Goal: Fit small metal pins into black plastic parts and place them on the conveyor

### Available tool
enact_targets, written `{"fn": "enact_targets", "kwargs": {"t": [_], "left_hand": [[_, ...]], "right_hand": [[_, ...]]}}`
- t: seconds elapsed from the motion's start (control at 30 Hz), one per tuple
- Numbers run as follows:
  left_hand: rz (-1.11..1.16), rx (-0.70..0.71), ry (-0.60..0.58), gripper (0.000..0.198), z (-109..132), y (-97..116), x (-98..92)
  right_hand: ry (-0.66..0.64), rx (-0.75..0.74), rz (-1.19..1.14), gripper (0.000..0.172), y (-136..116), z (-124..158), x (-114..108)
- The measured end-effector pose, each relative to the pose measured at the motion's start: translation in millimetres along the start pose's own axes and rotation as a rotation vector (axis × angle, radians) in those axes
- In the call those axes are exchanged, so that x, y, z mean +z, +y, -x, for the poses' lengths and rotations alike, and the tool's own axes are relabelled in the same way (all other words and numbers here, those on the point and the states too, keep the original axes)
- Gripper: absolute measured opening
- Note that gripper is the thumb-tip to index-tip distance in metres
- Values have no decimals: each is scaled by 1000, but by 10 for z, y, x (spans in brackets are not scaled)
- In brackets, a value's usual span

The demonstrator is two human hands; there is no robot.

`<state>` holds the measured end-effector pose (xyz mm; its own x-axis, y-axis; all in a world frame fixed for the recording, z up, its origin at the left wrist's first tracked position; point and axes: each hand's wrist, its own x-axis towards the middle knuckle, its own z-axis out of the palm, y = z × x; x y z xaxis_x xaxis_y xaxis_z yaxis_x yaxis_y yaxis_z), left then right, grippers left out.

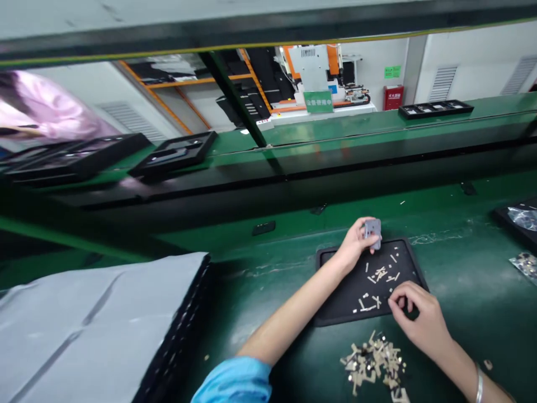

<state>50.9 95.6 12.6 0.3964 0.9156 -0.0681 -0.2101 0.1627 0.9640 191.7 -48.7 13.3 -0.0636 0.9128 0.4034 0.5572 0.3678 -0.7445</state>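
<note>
My left hand (357,244) grips a small grey rectangular metal part (372,233) with holes in it, held up over the far edge of a black tray (342,305). Scattered across the tray's floor lie several small pale strips (380,273). Over the tray's right front corner, my right hand (417,311) has its thumb and index finger pinched together; whatever is between the tips is too small to name. A pile of small beige and black pieces (375,361) sits on the green table in front of the tray.
Stacked trays under a grey sheet (96,319) stand at the left. A black tray with clear plastic bags (524,218) is at the right edge. A dark shelf edge (293,176) crosses behind, bearing black trays (174,154). Beyond it, at left, is a person in pink (62,109).
</note>
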Motion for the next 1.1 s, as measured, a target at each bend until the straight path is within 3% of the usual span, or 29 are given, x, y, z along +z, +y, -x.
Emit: {"fn": "enact_targets", "kwargs": {"t": [0.13, 0.27, 0.43, 0.63, 1.1], "left_hand": [[241, -115, 47, 48, 677, -121, 33], [279, -125, 44, 49, 926, -120, 115], [218, -82, -7, 38, 998, -37, 169], [57, -22, -53, 21, 1042, -13, 184], [-67, 69, -47, 13, 1068, 55, 175]], "right_hand": [[54, 301, -238, 11, 26, -50, 37], [161, 404, -325, 16, -65, -201, 92], [226, 350, -176, 11, -204, -287, 146], [197, 289, -124, 6, -266, -233, 92], [158, 316, -82, 7, -336, -252, 23]]}}
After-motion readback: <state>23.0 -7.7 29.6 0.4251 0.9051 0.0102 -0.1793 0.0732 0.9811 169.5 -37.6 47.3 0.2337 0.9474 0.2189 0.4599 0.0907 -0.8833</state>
